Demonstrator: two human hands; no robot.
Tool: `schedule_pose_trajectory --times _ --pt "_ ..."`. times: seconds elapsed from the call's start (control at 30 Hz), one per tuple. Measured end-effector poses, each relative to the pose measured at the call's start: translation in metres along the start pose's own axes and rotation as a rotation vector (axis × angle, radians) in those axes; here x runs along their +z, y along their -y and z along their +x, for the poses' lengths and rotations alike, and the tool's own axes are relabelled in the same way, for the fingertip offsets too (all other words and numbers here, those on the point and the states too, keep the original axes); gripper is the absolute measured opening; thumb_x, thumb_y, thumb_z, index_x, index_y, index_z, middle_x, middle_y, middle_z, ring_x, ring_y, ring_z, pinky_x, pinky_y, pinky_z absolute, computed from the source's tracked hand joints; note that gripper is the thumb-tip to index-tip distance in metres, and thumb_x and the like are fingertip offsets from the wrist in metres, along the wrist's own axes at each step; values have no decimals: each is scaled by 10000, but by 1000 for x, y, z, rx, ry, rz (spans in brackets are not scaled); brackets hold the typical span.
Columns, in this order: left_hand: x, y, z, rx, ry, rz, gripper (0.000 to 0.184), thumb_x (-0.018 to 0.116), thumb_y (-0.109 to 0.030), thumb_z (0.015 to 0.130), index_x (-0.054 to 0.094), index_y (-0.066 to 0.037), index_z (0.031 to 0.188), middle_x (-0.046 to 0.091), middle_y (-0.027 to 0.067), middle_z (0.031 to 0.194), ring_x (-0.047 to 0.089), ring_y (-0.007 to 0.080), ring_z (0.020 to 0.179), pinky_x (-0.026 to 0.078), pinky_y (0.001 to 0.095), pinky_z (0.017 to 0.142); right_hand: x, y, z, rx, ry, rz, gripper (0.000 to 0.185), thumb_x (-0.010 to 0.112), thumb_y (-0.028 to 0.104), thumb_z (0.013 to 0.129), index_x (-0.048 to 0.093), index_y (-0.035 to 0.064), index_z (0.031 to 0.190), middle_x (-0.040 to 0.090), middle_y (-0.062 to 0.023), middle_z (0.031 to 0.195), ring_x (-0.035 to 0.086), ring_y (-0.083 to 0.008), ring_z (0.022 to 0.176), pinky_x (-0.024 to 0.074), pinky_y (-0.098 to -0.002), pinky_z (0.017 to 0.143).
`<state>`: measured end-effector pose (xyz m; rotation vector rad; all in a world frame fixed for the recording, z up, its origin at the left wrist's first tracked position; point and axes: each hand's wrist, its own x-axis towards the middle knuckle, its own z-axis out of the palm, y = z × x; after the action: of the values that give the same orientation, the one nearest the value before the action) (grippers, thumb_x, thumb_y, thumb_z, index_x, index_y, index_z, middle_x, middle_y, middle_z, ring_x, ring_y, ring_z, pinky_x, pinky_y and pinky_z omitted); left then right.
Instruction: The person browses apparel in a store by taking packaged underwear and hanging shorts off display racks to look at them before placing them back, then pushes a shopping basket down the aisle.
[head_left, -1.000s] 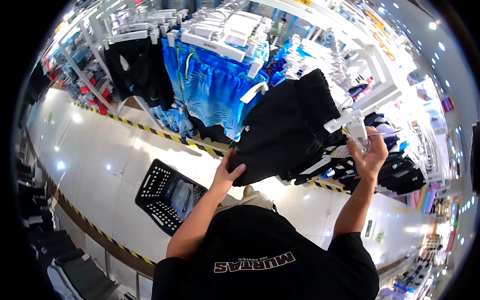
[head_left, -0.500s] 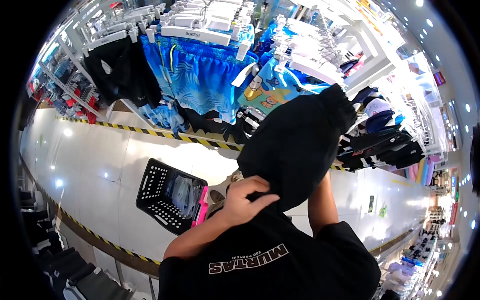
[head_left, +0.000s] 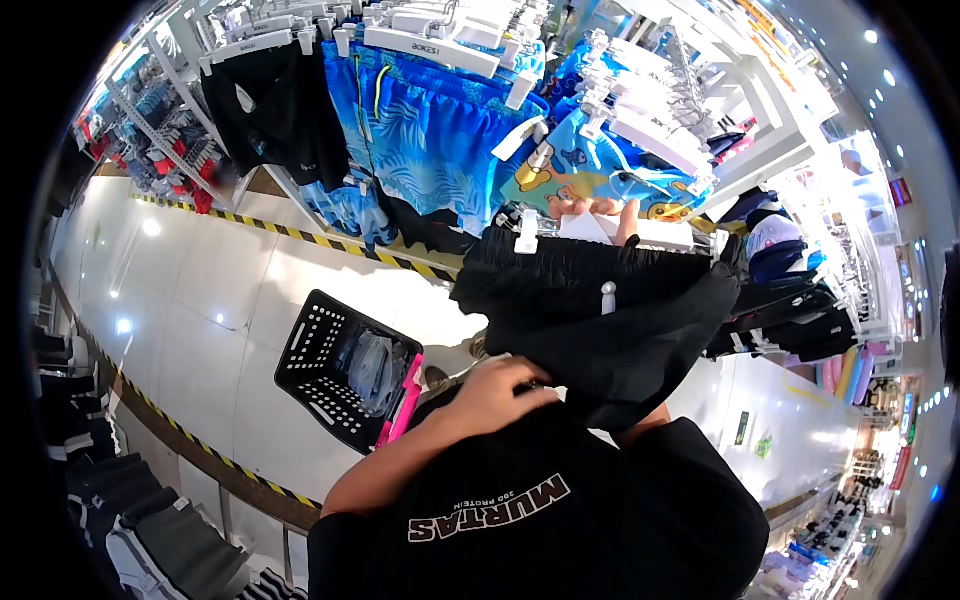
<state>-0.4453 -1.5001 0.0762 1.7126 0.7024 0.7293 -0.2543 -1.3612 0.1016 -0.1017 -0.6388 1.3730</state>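
Observation:
A pair of black shorts (head_left: 600,340) with a gathered elastic waistband hangs in front of me. A white clip (head_left: 527,232) grips one side of the waistband, and a small white tag (head_left: 608,297) sits on the fabric. Behind the waistband, my right hand (head_left: 600,215) is closed at the top of the shorts, its fingertips beside a white paper label (head_left: 587,229); the palm is hidden by the cloth. My left hand (head_left: 495,395) pinches the lower edge of the shorts near my chest.
Blue patterned shorts (head_left: 420,140) and other black shorts (head_left: 272,115) hang on a rack ahead. A black shopping basket (head_left: 340,375) with clear-wrapped items stands on the floor at left. Striped yellow-black tape (head_left: 310,236) edges the rack. Dark folded garments (head_left: 190,535) lie at lower left.
The black shorts have swung lower and turned, so the waistband, clip and white tag now show. My right hand's fingers have come into sight behind the waistband. My left hand stays at the lower edge.

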Motion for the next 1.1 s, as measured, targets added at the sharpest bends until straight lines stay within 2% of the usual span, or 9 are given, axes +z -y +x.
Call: schedule_pose_trajectory --times 0.1,0.13,0.27,0.5,0.6,0.67,0.73,0.9,1.1 --pt "-10 11 0 -70 -324 -20 305 788 -232 846 691 6 1008 686 150 1026 678 310 939 525 382 806 19 3 -1 -20 -268 -14 476 522 527 1010 629 80 886 672 -159 851 621 -333 976 419 -507 1002" --pt "-11 9 1 -156 -370 -60 484 830 -258 807 640 15 1158 642 170 1167 654 310 1033 514 382 878 24 4 -3 -23 -288 -46 465 529 519 1009 627 78 897 675 -158 860 622 -331 981 421 -506 1005" --pt "-5 3 12 35 -152 -65 808 852 -373 775 492 4 1393 544 180 1363 551 319 1267 433 395 1058 13 1 -9 5 -245 6 450 527 514 1012 603 79 925 690 -170 903 641 -351 957 442 -521 993" --pt "8 7 16 -63 28 -89 340 759 -255 869 681 29 1038 681 173 972 670 347 945 512 394 833 2 -8 -18 16 -167 32 471 447 519 1042 591 81 942 646 -130 821 631 -351 903 479 -533 911" --pt "-1 7 7 -71 -14 -93 200 732 -136 865 690 23 979 682 169 884 678 328 873 508 374 788 35 33 -21 0 -286 -917 330 512 400 1041 554 102 904 636 -106 807 615 -215 829 479 -355 802" --pt "-1 17 1 -57 -87 -180 177 730 -107 864 670 36 949 650 135 825 634 258 766 483 344 707 17 48 -25 35 -339 -1063 214 645 276 986 546 110 894 668 -98 851 632 -149 787 481 -311 696" --pt "8 29 -3 -44 -227 -239 138 691 -65 877 661 47 954 638 113 783 579 169 687 451 323 638 21 61 -18 -55 -283 -1414 208 697 246 944 566 89 909 671 -97 823 649 -166 758 487 -335 660" --pt "-8 13 -9 -362 -193 -95 213 646 -160 936 673 45 990 668 172 763 610 209 667 469 336 642 27 109 3 -150 -320 -2292 249 736 103 805 593 79 1008 682 -153 837 670 -379 789 514 -442 703" --pt "7 73 -20 -267 -258 -38 279 660 -234 958 681 41 1004 677 178 770 610 207 665 471 333 638 37 163 47 -378 -83 -2643 336 747 100 763 552 87 1036 655 -172 899 647 -393 910 491 -472 755"
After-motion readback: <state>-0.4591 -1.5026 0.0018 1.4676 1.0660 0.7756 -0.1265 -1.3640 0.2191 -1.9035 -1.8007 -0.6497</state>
